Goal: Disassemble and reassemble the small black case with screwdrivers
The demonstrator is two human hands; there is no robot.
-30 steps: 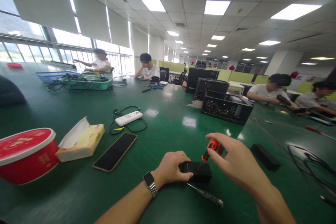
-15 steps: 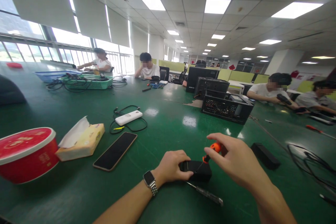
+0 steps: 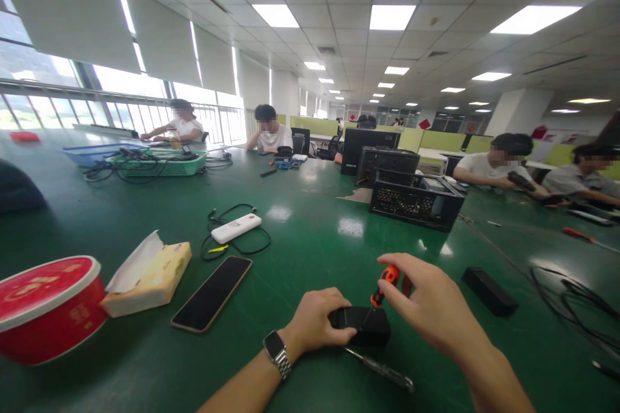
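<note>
On the green table, my left hand (image 3: 323, 319) grips the left end of a small black box-shaped device (image 3: 371, 322), thumb in front and fingers behind. An orange-and-black screwdriver (image 3: 386, 281) leans over this device, its thin shaft running down to the top face. My right hand (image 3: 426, 297) pinches the screwdriver's handle between thumb and fingers. Just in front of the device lies another screwdriver (image 3: 382, 371) with a clear dark handle, its shaft end close to my left thumb. A second black block (image 3: 489, 290) rests to the right of my right hand.
Left of my hands are a phone (image 3: 213, 293), a tissue pack (image 3: 150, 277), a red tub (image 3: 48, 303) and a white device (image 3: 236, 228) with a cable. An open computer case (image 3: 416, 200) stands farther back. Black cables (image 3: 571, 297) lie at right. Several people sit around.
The camera view has tilted slightly upward. The screwdriver's handle leans a little more to the left, with my right hand still on it. My left hand keeps its hold on the device.
</note>
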